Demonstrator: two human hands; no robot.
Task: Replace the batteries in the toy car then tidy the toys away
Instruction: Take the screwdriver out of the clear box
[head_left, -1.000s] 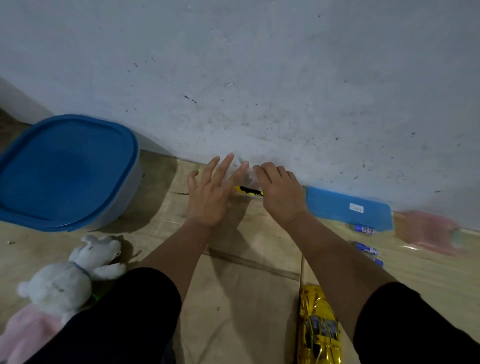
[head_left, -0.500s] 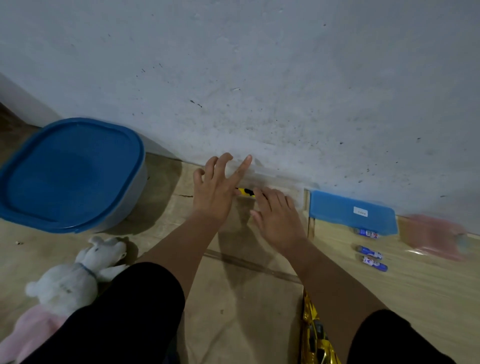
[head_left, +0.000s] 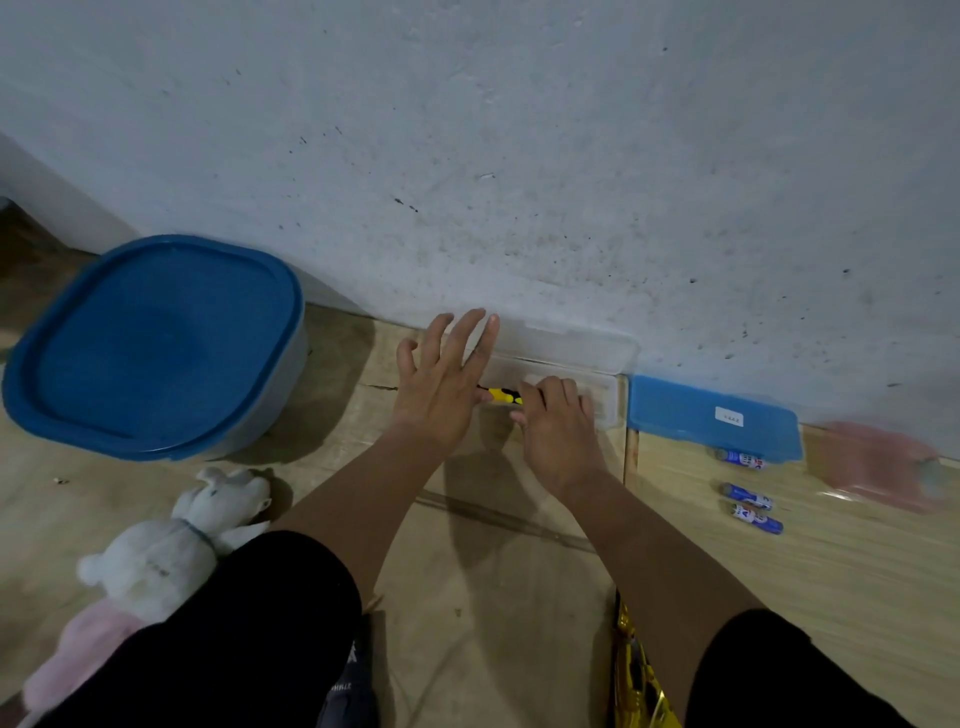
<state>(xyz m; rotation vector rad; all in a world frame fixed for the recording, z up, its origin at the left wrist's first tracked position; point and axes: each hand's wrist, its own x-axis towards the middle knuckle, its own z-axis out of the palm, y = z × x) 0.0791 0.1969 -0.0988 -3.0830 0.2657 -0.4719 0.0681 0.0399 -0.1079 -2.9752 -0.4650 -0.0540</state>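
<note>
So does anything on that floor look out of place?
Three blue batteries lie loose on the floor beside the blue case, and the gold toy car sits by the person's knee. Nothing looks spilled or broken.

Gold toy car (head_left: 636, 686) low by right sleeve

there is only one view, from a wide-angle camera worn on the person's head. it looks forward and steeply down at a pale wood-look floor (head_left: 483, 649) where it meets a scuffed grey-white wall (head_left: 519, 156), which fills the frame from 10 to 2 o'clock. the camera sits close: both bare forearms enter from 6 o'clock, and black-clad knees crowd 5 and 7 o'clock. straight lines bow towards the edges.
</note>
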